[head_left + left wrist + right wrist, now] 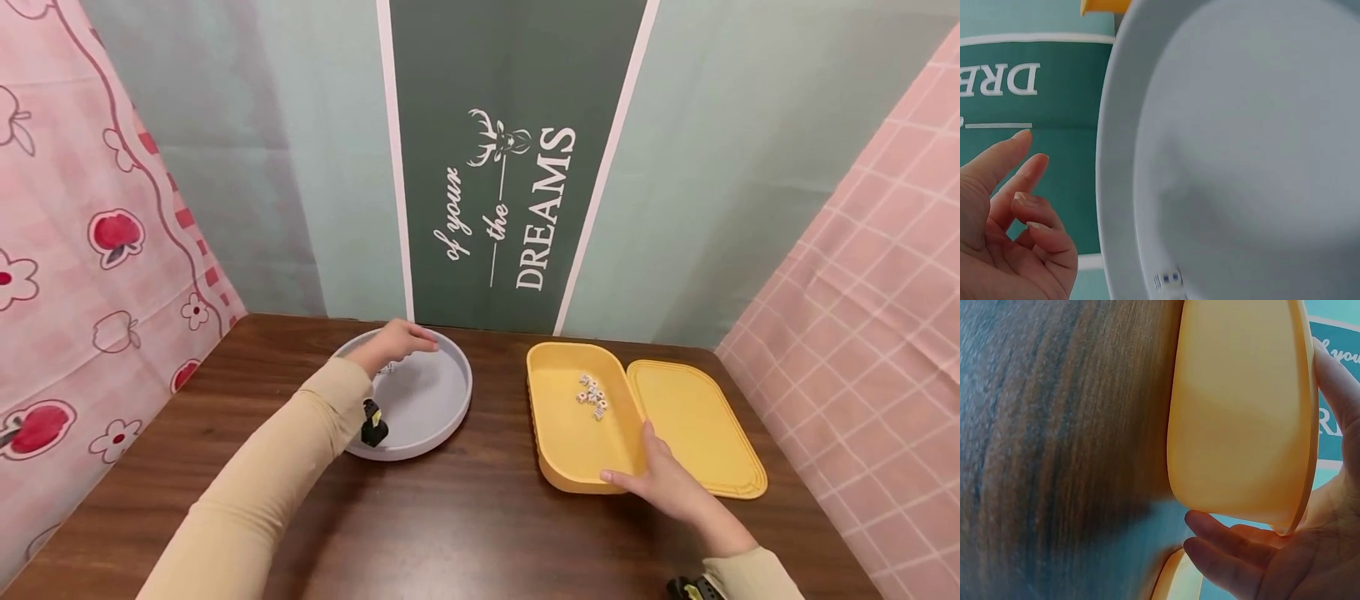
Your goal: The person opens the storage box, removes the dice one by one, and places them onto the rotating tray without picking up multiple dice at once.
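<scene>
My left hand (399,340) hovers above the far part of a round grey tray (427,408). In the left wrist view its thumb and forefinger are apart, the other fingers bend loosely, and nothing is held. Small white cubes with dark marks (1170,278) lie in the tray near its edge, partly hidden by the hand in the head view. With my right hand (666,482) I grip the near right corner of a yellow box (566,437), thumb and fingers around its rim and side. Several similar white cubes (592,395) lie in a loose cluster inside the box.
A flat yellow lid (686,421) lies on the brown wooden table (480,517), right of the box. A strip of table separates tray and box. Behind stands a green curtain with lettering (517,208); pink cloths (885,317) hang at both sides.
</scene>
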`<action>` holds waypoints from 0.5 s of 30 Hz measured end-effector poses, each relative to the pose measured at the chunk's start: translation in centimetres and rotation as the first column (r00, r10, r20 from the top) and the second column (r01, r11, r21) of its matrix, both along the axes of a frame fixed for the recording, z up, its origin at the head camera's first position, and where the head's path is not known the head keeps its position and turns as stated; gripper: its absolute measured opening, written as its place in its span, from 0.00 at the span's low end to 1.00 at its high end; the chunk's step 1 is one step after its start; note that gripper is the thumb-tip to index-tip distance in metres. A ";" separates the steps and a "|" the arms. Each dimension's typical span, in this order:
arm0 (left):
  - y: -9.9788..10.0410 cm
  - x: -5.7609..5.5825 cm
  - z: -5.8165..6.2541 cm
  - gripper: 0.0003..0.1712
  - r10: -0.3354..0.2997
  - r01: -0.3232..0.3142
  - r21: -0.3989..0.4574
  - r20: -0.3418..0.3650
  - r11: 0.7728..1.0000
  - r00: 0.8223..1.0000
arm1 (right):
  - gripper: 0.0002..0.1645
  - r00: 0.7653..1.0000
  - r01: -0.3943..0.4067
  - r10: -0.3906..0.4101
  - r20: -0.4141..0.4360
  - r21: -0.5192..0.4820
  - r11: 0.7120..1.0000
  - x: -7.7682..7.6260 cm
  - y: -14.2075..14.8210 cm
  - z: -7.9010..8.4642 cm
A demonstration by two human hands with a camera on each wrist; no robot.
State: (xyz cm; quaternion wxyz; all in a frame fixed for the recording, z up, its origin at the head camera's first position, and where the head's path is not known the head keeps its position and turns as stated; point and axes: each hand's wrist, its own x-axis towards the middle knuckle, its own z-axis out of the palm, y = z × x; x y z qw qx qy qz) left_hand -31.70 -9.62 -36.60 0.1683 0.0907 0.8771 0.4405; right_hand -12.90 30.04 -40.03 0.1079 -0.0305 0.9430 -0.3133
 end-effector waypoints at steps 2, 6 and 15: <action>0.8 0.0 0.0 0.19 -0.014 0.014 -0.002 0.002 1.000 1.000 | 0.71 1.000 0.004 -0.004 0.002 0.000 1.000 0.0 0.1 0.1; 2.3 0.0 0.0 0.18 -0.031 0.031 0.005 -0.012 1.000 0.999 | 0.71 1.000 0.005 -0.005 0.004 -0.005 1.000 0.1 0.1 0.2; 6.3 0.6 -0.1 0.17 -0.047 0.049 0.037 -0.036 0.998 0.998 | 0.71 1.000 0.010 -0.010 -0.019 -0.011 1.000 0.1 0.2 0.0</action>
